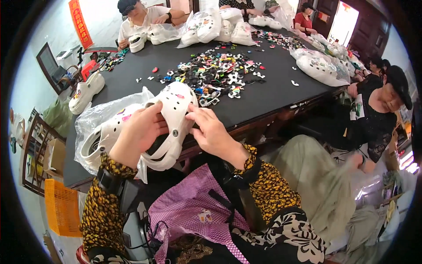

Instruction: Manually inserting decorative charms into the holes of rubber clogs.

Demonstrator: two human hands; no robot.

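Note:
A white foam clog (176, 105) is held between my two hands above the table's near edge, its toe pointing away and its heel strap toward me. My left hand (143, 127) grips its left side, thumb on the upper. My right hand (211, 132) holds the right side, with its fingertips on the upper near the holes. A small red charm (180, 96) sits on the toe. Left of it, a second white clog (100, 136) with a pink charm lies in a clear plastic bag (83, 125), partly hidden by my left forearm.
On the dark table (263, 94), a heap of colourful shoe charms (215, 72) lies beyond the clog. Another white clog (87, 92) stands at the left edge; bagged clogs (202, 28) are at the back. People sit around the table, one close by on the right (380, 101).

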